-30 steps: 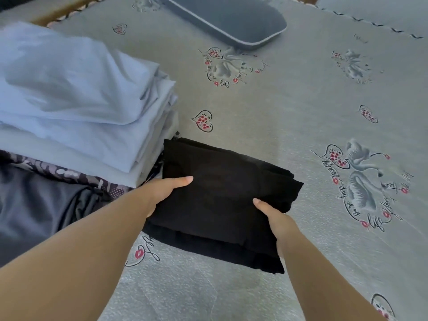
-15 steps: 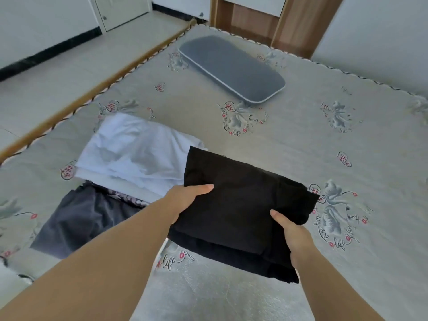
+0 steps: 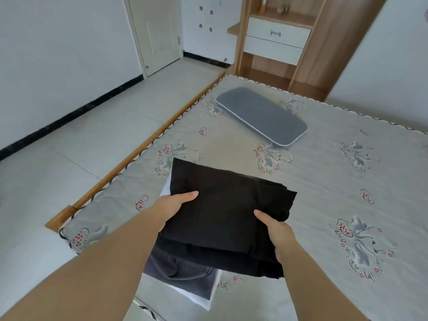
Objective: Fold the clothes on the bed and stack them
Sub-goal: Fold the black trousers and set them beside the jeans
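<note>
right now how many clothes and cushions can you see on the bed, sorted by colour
black: 1, the folded garment held by the left hand and right hand
dark grey: 1, the garment under it
white: 1 at least, folded cloth showing at the pile's edges; more may be hidden
grey: 1, the cushion
total: 4

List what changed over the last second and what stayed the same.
The folded black garment was lifted off the bed and carried left, and now hangs over the stack of folded clothes, hiding most of it. The left hand and right hand kept gripping its near edges, thumbs on top. The flat grey cushion and the patterned grey bed cover stayed put.
</note>
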